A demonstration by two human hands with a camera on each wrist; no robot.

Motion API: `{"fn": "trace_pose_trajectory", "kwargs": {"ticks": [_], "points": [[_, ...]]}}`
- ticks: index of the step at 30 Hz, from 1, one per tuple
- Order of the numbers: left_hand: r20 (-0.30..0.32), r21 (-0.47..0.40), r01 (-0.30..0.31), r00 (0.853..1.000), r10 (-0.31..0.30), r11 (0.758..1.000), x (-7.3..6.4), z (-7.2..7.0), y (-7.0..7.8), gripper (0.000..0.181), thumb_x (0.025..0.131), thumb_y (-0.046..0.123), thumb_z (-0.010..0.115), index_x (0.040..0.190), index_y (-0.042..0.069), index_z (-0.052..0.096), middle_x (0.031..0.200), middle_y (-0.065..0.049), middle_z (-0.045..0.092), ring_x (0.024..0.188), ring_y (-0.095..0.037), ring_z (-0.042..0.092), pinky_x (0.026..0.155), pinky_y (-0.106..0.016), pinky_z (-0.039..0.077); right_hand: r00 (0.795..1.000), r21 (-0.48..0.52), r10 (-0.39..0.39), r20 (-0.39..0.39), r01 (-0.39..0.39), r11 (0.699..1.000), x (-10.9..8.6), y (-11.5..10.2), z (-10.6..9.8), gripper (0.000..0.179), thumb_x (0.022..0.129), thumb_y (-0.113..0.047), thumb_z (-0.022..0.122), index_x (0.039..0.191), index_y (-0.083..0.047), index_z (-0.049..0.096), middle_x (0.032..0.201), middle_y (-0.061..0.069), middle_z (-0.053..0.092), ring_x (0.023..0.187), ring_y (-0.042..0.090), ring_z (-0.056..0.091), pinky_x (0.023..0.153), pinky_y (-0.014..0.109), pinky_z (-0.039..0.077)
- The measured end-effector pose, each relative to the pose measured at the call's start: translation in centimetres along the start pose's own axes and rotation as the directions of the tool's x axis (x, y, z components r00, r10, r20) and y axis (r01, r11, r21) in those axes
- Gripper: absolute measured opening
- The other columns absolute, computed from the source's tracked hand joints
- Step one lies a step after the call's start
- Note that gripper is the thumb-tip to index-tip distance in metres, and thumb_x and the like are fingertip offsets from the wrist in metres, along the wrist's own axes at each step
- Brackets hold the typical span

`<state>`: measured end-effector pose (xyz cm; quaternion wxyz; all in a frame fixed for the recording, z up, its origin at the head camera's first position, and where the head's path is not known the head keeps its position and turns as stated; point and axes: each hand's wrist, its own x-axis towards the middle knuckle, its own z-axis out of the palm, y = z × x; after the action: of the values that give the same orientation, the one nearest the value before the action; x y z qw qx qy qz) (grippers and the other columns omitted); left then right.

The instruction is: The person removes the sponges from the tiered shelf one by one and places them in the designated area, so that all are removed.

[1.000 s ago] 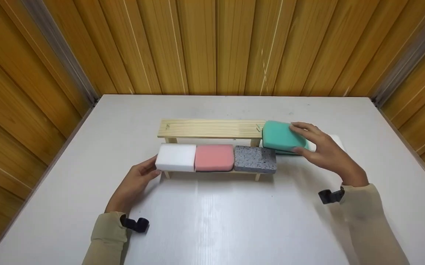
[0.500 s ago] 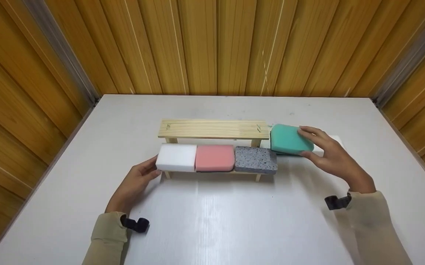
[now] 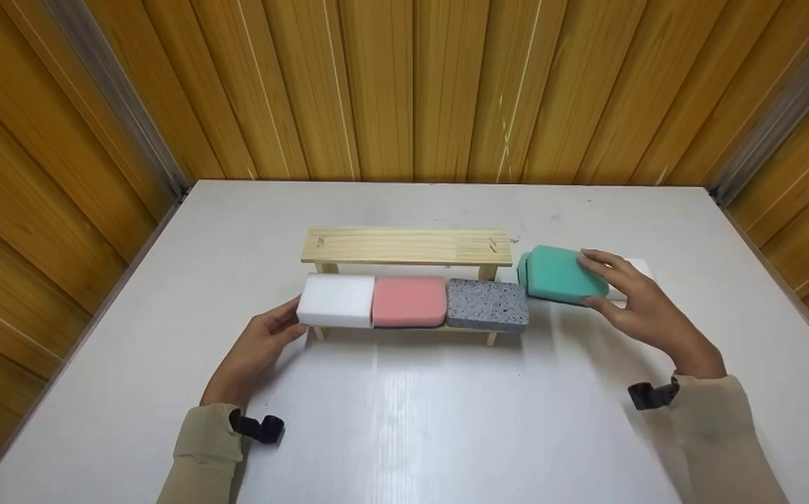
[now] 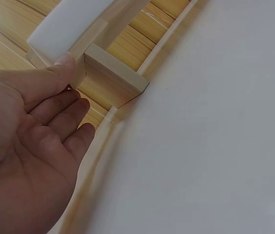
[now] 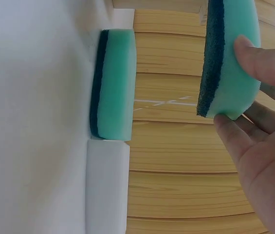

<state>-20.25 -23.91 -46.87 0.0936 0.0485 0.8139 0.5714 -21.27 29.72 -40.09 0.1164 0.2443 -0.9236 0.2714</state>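
Note:
My left hand [image 3: 257, 346] holds the left end of a two-step wooden rack [image 3: 404, 246], thumb at the front corner of its lower step. That step carries a white sponge block [image 3: 336, 301], a pink sponge [image 3: 410, 301] and a speckled grey pumice-like block [image 3: 488, 305], side by side. To the rack's right, my right hand [image 3: 635, 304] grips a green sponge [image 3: 565, 274] with a dark scouring side, thumb and fingers on opposite edges. In the right wrist view, a second green sponge [image 5: 117, 83] lies on the table below it, apart from the held one.
A white block [image 5: 108, 187] lies end to end with the lower green sponge on the white table [image 3: 404, 420]. Behind the table stands a wood-patterned panel wall [image 3: 411, 91], with more panels at both sides. The rack's upper step bears nothing.
My right hand has carried the green sponge rightward and nearer to me, away from the rack's upper right end. The second green sponge's left edge now shows. My left hand stays put.

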Motion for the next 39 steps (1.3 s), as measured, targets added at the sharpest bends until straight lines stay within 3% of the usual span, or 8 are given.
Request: {"fn": "trace_pose_trajectory", "kwargs": {"ticks": [2,5,9,12,18,23,29,39], "points": [[-0.003,-0.001,0.000,1.000,0.000,1.000,0.0,0.0,0.0,0.058,0.096,0.013,0.057,0.149,0.009,0.035,0.153,-0.011,0.037,0.142,-0.027,0.034,0.116,-0.042,0.031,1.000,-0.002,0.007,0.006,-0.007,1.000,-0.1,0.2,0.1,0.064,0.082,0.002,0.071,0.141,-0.003,0.047,0.147,0.017,0.041,0.132,0.046,0.040,0.104,0.051,0.040],[-0.001,0.000,0.003,1.000,-0.003,1.000,0.0,0.0,0.0,0.058,0.096,0.014,0.057,0.149,0.009,0.034,0.154,-0.010,0.036,0.143,-0.027,0.033,0.117,-0.042,0.029,1.000,0.004,0.018,0.013,-0.018,1.000,-0.4,0.5,0.1,0.064,0.082,0.003,0.071,0.141,-0.003,0.046,0.147,0.017,0.040,0.132,0.046,0.039,0.101,0.059,0.039],[0.000,-0.006,0.009,1.000,-0.009,1.000,0.1,0.0,-0.1,0.057,0.097,0.014,0.057,0.149,0.011,0.034,0.154,-0.009,0.036,0.143,-0.026,0.032,0.118,-0.042,0.027,1.000,0.000,0.014,0.017,-0.014,1.000,-0.6,0.8,0.2,0.065,0.081,0.003,0.071,0.141,-0.003,0.046,0.147,0.017,0.040,0.132,0.047,0.039,0.111,0.021,0.034],[-0.001,-0.016,0.005,1.000,-0.005,1.000,0.2,0.1,-0.1,0.057,0.096,0.013,0.057,0.149,0.010,0.035,0.154,-0.009,0.036,0.143,-0.026,0.032,0.118,-0.042,0.028,1.000,0.004,0.003,0.023,-0.003,1.000,-0.7,1.0,0.5,0.064,0.081,0.002,0.071,0.140,-0.001,0.047,0.146,0.019,0.041,0.131,0.048,0.040,0.099,-0.003,0.018],[-0.003,-0.033,0.001,1.000,-0.001,0.999,0.2,0.1,-0.1,0.057,0.096,0.011,0.056,0.149,0.009,0.035,0.154,-0.009,0.036,0.143,-0.025,0.032,0.118,-0.041,0.027,0.998,0.000,0.008,0.060,-0.008,1.000,-0.7,1.3,0.9,0.060,0.083,-0.003,0.071,0.139,-0.001,0.049,0.145,0.019,0.043,0.131,0.048,0.040,0.098,-0.003,0.016],[0.006,-0.034,-0.002,1.000,0.002,0.999,0.1,0.0,-0.1,0.058,0.096,0.012,0.057,0.149,0.009,0.034,0.154,-0.010,0.035,0.144,-0.026,0.031,0.119,-0.042,0.026,0.994,-0.001,0.039,0.104,-0.039,0.999,-0.8,1.5,1.0,0.061,0.083,-0.005,0.071,0.139,-0.002,0.048,0.144,0.020,0.043,0.132,0.048,0.039,0.106,0.010,0.027],[0.007,-0.049,0.000,1.000,0.000,0.999,0.1,0.0,0.0,0.057,0.096,0.009,0.056,0.149,0.008,0.033,0.155,-0.010,0.034,0.144,-0.026,0.031,0.118,-0.042,0.028,0.977,0.033,0.083,0.196,-0.091,0.995,-0.7,1.7,1.0,0.062,0.085,-0.006,0.069,0.142,0.001,0.044,0.146,0.025,0.039,0.135,0.050,0.033,0.106,0.063,0.032],[-0.002,-0.028,-0.002,1.000,0.002,1.000,0.1,0.0,-0.1,0.057,0.096,0.008,0.055,0.149,0.008,0.034,0.154,-0.010,0.036,0.143,-0.025,0.033,0.118,-0.041,0.027,0.960,0.038,0.099,0.260,-0.113,0.993,-0.6,1.9,1.4,0.059,0.087,-0.005,0.067,0.141,0.003,0.044,0.146,0.026,0.038,0.135,0.051,0.031,0.106,0.065,0.032]]}}
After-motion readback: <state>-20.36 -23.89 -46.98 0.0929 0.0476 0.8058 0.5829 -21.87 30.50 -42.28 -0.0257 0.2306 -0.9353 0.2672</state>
